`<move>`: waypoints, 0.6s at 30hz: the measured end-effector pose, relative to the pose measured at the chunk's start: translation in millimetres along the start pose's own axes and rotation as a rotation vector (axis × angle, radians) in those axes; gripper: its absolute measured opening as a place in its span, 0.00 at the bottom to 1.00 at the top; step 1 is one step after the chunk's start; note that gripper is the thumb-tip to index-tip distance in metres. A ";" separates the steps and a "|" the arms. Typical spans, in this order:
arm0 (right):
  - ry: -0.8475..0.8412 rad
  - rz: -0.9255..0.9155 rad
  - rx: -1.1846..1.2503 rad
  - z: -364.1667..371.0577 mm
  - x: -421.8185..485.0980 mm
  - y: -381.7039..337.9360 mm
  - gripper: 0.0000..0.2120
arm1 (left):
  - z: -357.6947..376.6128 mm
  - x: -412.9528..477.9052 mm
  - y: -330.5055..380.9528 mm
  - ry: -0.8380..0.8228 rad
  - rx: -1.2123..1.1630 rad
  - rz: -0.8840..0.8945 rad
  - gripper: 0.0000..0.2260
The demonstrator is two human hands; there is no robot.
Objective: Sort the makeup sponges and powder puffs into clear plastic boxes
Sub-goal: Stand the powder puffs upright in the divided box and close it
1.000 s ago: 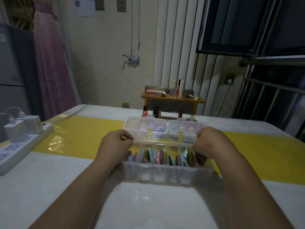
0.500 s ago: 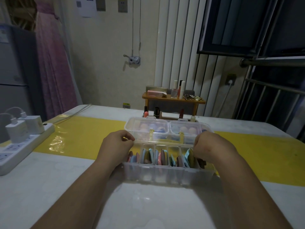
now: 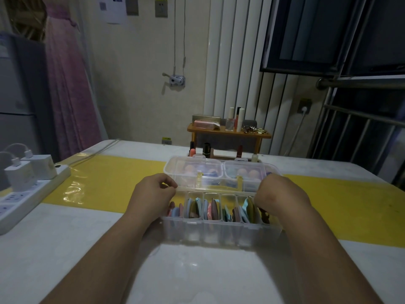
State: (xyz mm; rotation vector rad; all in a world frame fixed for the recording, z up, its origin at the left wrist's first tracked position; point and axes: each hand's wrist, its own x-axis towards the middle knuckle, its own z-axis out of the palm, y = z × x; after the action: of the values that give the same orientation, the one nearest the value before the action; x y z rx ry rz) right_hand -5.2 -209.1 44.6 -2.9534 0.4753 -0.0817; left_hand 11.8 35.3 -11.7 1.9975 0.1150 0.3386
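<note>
Head view: hands sit at the two ends of the divided box [image 3: 219,233], a clear plastic tray near the table's [image 3: 197,270] front edge. The left hand [image 3: 153,194] is curled at the box's far left corner, thumb and forefinger pinched together on a thin clear edge there. The right hand [image 3: 282,194] is curled over the far right corner, its fingertips hidden behind the knuckles. It appears closed on that same edge, which runs along the far rim between the two hands. Whether it is the rim itself or a lid being drawn over cannot be told. Gripping both ends probably keeps the light box square and steady.

Powder puffs [image 3: 213,208] stand on edge in the box's compartments, packed like files so each slot takes several. Just behind the box, touching or nearly so, are two lidded boxes [image 3: 192,170] side by side, closed, with rounded sponges [image 3: 242,172] showing through the plastic. Their closeness leaves little room for a hinged lid to swing back.

Beyond those, lipsticks [image 3: 206,148] stand upright and a wooden shelf [image 3: 228,133] carries bottles. Well to the box's left, a power strip [image 3: 32,194] with chargers lies near the table's edge, out of the way. A yellow strip [image 3: 109,178] runs across the table under the boxes.
</note>
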 end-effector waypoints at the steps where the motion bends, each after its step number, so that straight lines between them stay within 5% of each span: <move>1: 0.013 -0.001 0.009 -0.1 0.3 0.3 0.11 | 0.0 0.5 -0.4 -0.002 -0.006 -0.003 0.07; 18: 0.150 -0.091 0.098 3.8 -0.2 -2.3 0.06 | -2.7 2.7 -2.0 0.030 0.054 0.012 0.09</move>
State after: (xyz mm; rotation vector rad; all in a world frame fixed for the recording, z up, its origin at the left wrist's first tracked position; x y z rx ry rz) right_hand -4.4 -206.4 41.2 -2.8835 0.3450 -0.3286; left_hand 13.8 39.1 -11.9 2.0475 0.1325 0.3763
